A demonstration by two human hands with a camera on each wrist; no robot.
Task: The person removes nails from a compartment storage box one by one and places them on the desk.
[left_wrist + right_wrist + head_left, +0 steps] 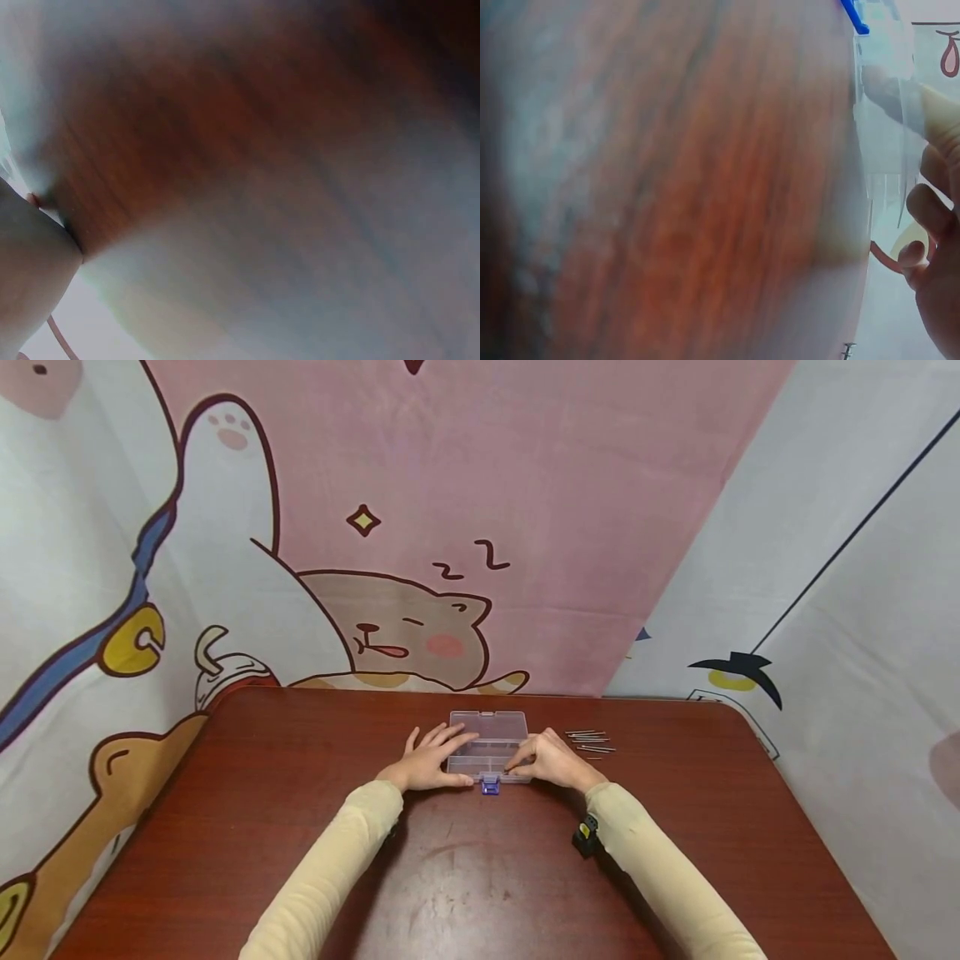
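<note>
A clear plastic compartment box (470,763) lies on the table with its lid (491,723) swung back and a blue latch (491,786) at the front. My left hand (429,766) is spread over the box's left side, fingers extended, thumb along the front edge. On the right, my right hand (553,761) reaches thumb and fingertips into a front compartment. Whether anything sits between those fingertips is hidden. In the right wrist view the right hand (939,217) has curled fingers beside the clear box (885,142). The left wrist view is mostly blurred tabletop with part of the left hand (34,270).
Several thin metal nails or screws (588,740) lie loose on the table right of the right hand. The reddish-brown wooden table (480,877) ends at a cartoon-printed cloth (570,527) behind it. A small black device (586,836) is strapped at the right wrist.
</note>
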